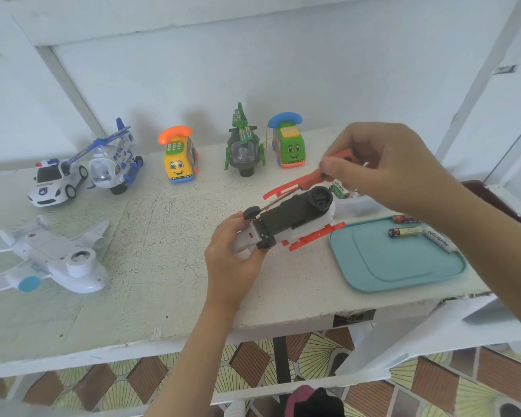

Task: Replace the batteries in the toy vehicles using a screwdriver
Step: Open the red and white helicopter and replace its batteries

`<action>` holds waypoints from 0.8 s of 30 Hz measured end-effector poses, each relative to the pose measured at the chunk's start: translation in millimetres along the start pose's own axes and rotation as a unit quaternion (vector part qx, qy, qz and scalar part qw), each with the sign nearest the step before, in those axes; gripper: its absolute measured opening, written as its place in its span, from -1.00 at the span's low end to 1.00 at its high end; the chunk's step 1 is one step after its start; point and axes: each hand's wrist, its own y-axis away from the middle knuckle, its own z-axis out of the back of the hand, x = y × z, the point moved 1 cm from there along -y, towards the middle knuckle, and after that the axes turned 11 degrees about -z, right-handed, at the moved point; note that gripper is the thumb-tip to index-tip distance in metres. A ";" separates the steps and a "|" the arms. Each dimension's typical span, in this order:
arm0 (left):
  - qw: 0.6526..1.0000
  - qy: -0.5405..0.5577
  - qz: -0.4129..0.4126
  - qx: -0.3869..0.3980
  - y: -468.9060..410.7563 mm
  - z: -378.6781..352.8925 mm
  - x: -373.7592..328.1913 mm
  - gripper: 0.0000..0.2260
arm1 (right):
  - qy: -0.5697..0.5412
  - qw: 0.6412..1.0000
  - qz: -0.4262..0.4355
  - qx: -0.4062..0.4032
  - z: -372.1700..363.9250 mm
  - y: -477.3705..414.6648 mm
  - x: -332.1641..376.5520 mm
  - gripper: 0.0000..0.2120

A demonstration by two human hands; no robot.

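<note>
A white and red toy helicopter [292, 218] lies upside down near the table's middle, its black underside facing up. My left hand [235, 257] grips its tail end. My right hand [385, 167] holds an orange-handled screwdriver [322, 176] by the handle, and the metal shaft slants down-left onto the black underside. Three batteries [405, 231] lie on a teal tray [397, 266] to the right, partly under my right forearm. A green battery [339, 188] lies in a clear box behind the helicopter.
Along the back stand a white police car [56, 183], a blue-white helicopter [115, 164], a yellow phone car [179, 159], a green helicopter [244, 145] and a green phone car [288, 142]. An upturned white plane [51, 257] lies at left. The table's front edge runs below my left wrist.
</note>
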 end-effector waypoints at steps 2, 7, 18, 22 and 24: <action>1.000 0.004 0.003 -0.001 0.0 0.0 0.6 -0.61 | -0.087 0.995 -0.032 -0.033 10.7 8.1 -14.5 -0.89; 1.000 0.016 0.014 -0.001 -2.3 1.3 -3.2 -0.62 | -0.033 0.980 -0.114 -0.162 24.2 36.2 -75.4 -0.86; 0.995 0.028 0.096 -0.007 -12.0 8.5 -6.8 -0.67 | 0.246 0.959 -0.054 -0.130 10.4 74.8 -157.2 -0.74; 0.987 0.029 0.155 -0.019 -15.3 17.3 -11.0 -0.76 | 0.346 0.924 0.019 -0.165 5.4 65.9 -153.4 -0.79; 0.979 0.056 0.195 -0.018 -20.1 25.4 -14.1 -0.78 | 0.332 0.929 0.030 -0.161 -1.0 62.8 -146.0 -0.61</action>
